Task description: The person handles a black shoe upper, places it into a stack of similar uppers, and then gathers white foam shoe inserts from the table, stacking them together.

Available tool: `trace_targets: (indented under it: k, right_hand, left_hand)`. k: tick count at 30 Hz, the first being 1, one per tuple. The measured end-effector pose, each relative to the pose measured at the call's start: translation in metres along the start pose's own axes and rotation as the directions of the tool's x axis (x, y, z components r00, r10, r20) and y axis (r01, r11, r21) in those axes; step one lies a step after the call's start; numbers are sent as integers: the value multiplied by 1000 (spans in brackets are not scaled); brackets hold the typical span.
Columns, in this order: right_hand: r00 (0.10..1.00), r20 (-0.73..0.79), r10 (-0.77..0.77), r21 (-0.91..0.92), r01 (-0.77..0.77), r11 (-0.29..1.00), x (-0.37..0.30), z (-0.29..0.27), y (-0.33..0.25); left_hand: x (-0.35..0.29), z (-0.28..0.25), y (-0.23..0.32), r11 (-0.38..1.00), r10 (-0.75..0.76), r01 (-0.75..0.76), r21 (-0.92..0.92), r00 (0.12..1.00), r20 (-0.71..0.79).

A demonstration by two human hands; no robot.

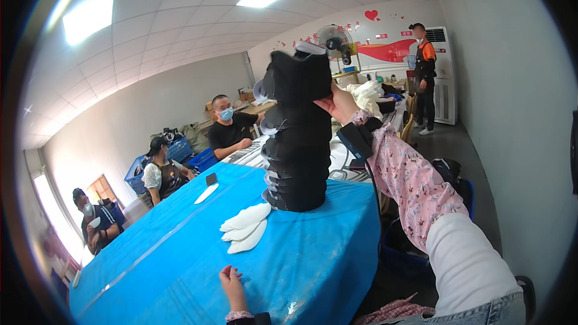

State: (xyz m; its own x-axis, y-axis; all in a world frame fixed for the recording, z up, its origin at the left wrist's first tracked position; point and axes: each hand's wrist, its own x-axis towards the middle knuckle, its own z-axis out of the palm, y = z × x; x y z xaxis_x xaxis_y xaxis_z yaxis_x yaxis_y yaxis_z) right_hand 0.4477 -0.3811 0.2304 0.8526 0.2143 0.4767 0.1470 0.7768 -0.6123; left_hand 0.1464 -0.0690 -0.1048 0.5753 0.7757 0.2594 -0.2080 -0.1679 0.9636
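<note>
L of the black stack point(298, 144), a lone white piece point(206, 194) w/ a small dark block point(211, 179) at its far end is laid on the blue-covered counter point(150, 271). Nearer than the stack & to its L, the left hand point(235, 292) is seen — fingers half-curled, nothing held. Just L of the stack's base, overlapping white pieces point(245, 229) are fanned. The stack is stood upright on the counter; its upper R side is touched by the right hand point(342, 105) — fingers partly hidden, grasp can't be told.
</note>
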Motion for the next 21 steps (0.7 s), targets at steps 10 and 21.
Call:
trace_targets:
  k: [10, 21]
  right_hand:
    - [968, -19, -249, -886, 99, 453, 52, -48, -31]
    - [717, 524, -460, -604, 693, 393, -4, 31, -25]
  left_hand:
    - [-3, 13, -4, 996, 92, -93, 2, 994, 64]
    - [-11, -4, 5, 988, 117, -119, 99, 993, 27]
